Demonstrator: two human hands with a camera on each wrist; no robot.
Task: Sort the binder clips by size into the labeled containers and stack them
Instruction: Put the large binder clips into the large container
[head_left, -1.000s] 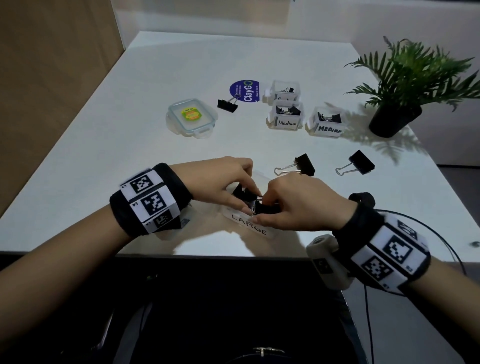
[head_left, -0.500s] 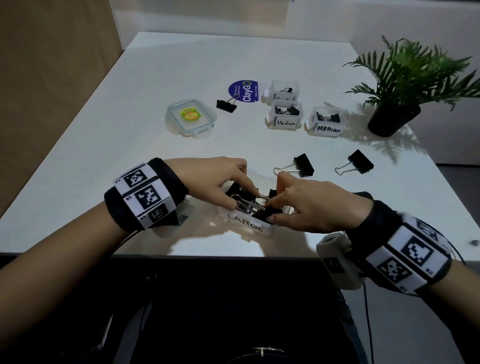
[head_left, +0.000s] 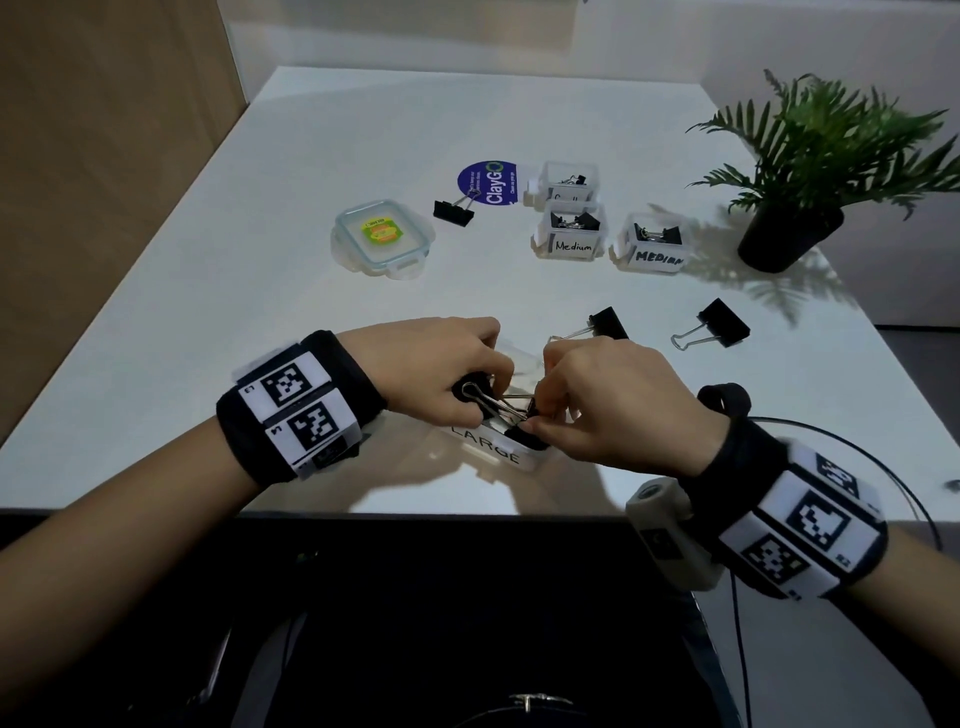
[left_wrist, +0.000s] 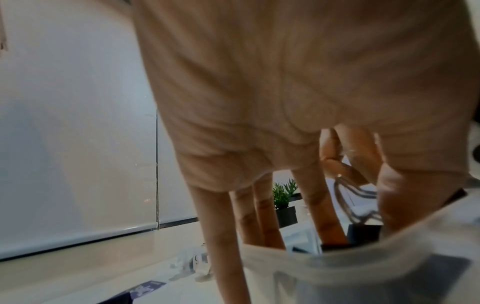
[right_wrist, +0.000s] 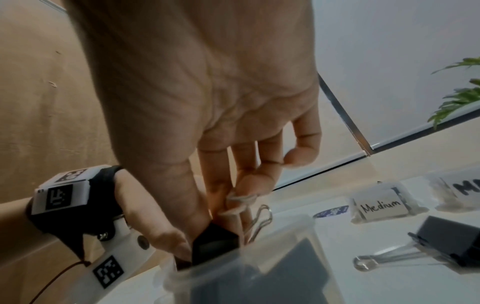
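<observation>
Head view shows the white desk (head_left: 311, 338) carrying everything, with a potted plant (head_left: 795, 228) far beyond the right hand (head_left: 618, 410), likely set there just to keep it out of the work. Beyond both hands stand three small containers: two marked medium (head_left: 571, 234) (head_left: 652, 244) and one further container (head_left: 563, 184) whose label I cannot read, each already holding clips. A lidded box (head_left: 382, 236) lies well beyond the left hand (head_left: 441, 374).

Directly under both hands sits the clear container labelled LARGE (head_left: 493, 452), close to the near desk edge, presumably pulled in so both hands can work inside it. The left hand is curled around a large binder clip (head_left: 493, 402), fingers closed on its black body and wire handles; this looks like a steadying hold. The right hand pinches another black clip (right_wrist: 215, 242) at the container's rim, thumb and fingertips clamped on it, probably to seat it against its neighbour so the clips nest.

Just beyond the right hand lies a loose large clip (head_left: 605, 325), and another loose clip (head_left: 722, 325) rests further off to that hand's outer side. A smaller clip (head_left: 454, 210) waits beside a blue sticker (head_left: 491, 182). These three seem still unsorted.
</observation>
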